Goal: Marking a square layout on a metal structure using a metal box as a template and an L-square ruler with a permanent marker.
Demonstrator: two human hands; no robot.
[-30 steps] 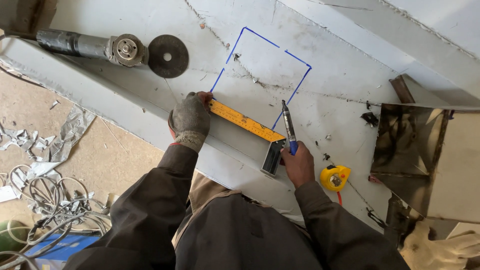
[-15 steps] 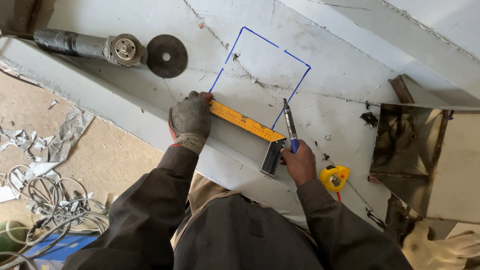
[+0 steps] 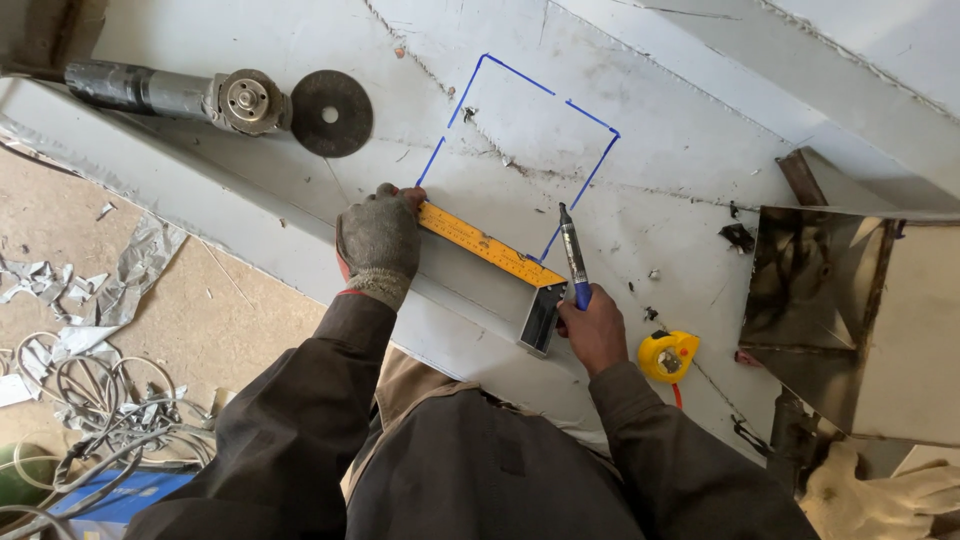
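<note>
My left hand (image 3: 378, 240), in a grey work glove, presses down on the left end of a yellow try square (image 3: 487, 247) lying on a white metal sheet (image 3: 680, 180). My bare right hand (image 3: 592, 328) grips a blue marker (image 3: 573, 260), its tip pointing up near the square's inner corner. The square's steel stock (image 3: 541, 319) lies beside that hand. A blue outline (image 3: 520, 150) with three drawn sides runs across the sheet just above the ruler blade.
An angle grinder (image 3: 215, 97) with a dark disc lies at the upper left of the sheet. A yellow tape measure (image 3: 668, 355) sits right of my right hand. A shiny metal box (image 3: 850, 310) stands at the right. Cables and metal scraps (image 3: 90, 390) litter the floor at left.
</note>
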